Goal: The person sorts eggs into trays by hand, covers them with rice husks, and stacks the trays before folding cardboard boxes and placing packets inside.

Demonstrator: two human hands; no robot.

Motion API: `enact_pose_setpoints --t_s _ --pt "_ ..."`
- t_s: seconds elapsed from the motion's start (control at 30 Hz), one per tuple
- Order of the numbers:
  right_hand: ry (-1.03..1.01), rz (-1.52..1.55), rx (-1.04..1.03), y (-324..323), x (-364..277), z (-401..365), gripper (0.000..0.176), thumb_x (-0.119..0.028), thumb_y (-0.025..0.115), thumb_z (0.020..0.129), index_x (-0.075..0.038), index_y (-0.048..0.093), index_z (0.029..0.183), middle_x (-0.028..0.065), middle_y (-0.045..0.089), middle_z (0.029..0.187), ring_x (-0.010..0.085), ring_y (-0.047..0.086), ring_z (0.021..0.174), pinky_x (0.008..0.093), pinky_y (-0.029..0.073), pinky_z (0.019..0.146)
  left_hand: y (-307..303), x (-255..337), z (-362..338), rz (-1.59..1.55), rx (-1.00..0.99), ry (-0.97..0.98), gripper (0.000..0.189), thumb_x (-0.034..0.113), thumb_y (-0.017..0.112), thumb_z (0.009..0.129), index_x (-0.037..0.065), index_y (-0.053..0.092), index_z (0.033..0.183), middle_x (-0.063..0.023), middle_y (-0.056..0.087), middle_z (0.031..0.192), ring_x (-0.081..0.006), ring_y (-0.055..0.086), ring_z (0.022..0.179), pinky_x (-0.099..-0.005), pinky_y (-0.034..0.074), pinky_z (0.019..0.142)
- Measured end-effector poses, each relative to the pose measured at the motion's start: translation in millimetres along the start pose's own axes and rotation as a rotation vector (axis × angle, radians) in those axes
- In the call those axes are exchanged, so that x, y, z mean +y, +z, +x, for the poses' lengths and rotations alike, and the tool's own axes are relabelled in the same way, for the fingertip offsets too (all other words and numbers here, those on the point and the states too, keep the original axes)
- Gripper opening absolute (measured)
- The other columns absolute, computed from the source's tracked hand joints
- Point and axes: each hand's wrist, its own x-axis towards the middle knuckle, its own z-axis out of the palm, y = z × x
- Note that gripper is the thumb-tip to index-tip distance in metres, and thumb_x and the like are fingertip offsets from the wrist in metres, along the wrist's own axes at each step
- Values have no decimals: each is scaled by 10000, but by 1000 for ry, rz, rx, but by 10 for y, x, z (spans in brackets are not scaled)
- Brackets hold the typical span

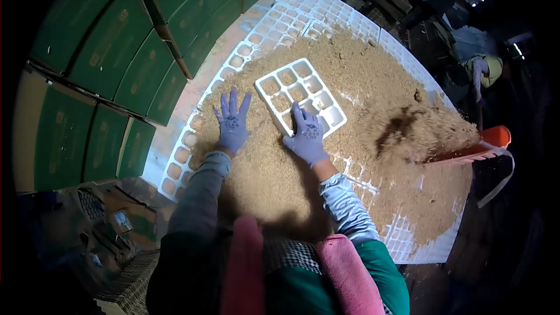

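Observation:
A white tray with square cells [332,96] lies tilted on a heap of loose tan, sawdust-like material [256,169]. My right hand [306,140], in a light purple glove, grips its near edge, with the fingers over the rim and the thumb outside. Some cells show a little tan material inside. To the left, my left hand [233,128], gloved the same way, is spread flat over the material, apart from the tray. Under the heap, large white multi-cell trays [274,23] cover the surface, many of their cells filled.
At right, an orange basket [496,137] is tipped, and brown loose material [420,131] spills from it in a blur. A person in a yellow top [493,70] stands beyond it. Stacked green boxes [111,64] wall the left side. Cardboard pieces [128,216] lie at lower left.

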Motion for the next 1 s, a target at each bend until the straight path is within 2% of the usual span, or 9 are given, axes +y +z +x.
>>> enact_pose_setpoints --t_s 0.17,0.27,0.43,0.53,0.7,0.73,0.8,0.93,1.0 --pt "112 -93 233 -434 680 407 920 -240 740 599 -85 305 1395 181 479 1201 354 460 1074 436 388 922 154 -152 1168 14 152 -25 774 483 619 785 185 281 1414 -153 223 1459 -400 169 1344 -652 134 1022" --pt "171 -161 244 -499 1108 494 907 -219 736 593 -76 327 1390 190 486 1193 358 468 1057 442 388 926 -16 -90 1573 30 119 -127 767 633 489 798 61 421 1306 -166 470 1293 -334 388 1239 -586 166 1046" --pt "125 -104 300 -579 1162 573 883 -197 721 598 -63 340 1383 193 501 1163 349 484 1030 426 421 892 -255 -243 1467 140 -59 51 700 569 507 827 43 447 1285 -187 557 1167 -309 483 1149 -474 153 1095" --pt "245 -70 300 -723 1186 466 862 -184 716 612 -51 345 1379 192 520 1108 322 516 978 396 445 856 -299 -340 1505 163 -97 135 697 599 493 813 53 486 1246 -170 593 1122 -291 510 1126 -489 142 1090" --pt "488 -83 224 -998 1121 -97 848 -168 712 620 -71 352 1382 180 510 1084 329 504 991 407 435 865 -297 -554 1589 84 -239 283 559 416 600 813 33 504 1210 -161 583 1116 -315 510 1086 -454 239 1071" --pt "451 -79 206 -965 1139 -224 864 -169 716 612 -74 346 1387 187 508 1094 337 499 1003 414 430 874 -242 -644 1536 86 -233 278 559 416 600 813 33 504 1210 -161 583 1116 -315 510 1086 -454 239 1071" --pt "313 -180 224 -847 1144 -408 902 -170 720 593 -78 327 1400 209 500 1117 360 486 1029 434 417 897 -103 -747 1385 167 126 490 535 381 622 800 27 514 1186 -159 579 1116 -331 500 1091 -439 296 1038" --pt "323 -142 255 -523 1334 -60 919 -259 715 627 -70 282 1415 246 456 1200 400 458 1060 465 398 912 -216 -596 1498 89 75 438 525 371 632 792 23 521 1169 -164 567 1128 -340 485 1102 -416 313 1024" --pt "336 -297 290 -464 1459 289 945 -277 733 644 -93 242 1430 251 445 1228 403 429 1106 468 376 947 -265 -580 1626 103 -120 284 507 357 637 790 18 527 1151 -159 563 1117 -339 476 1100 -406 333 1001"
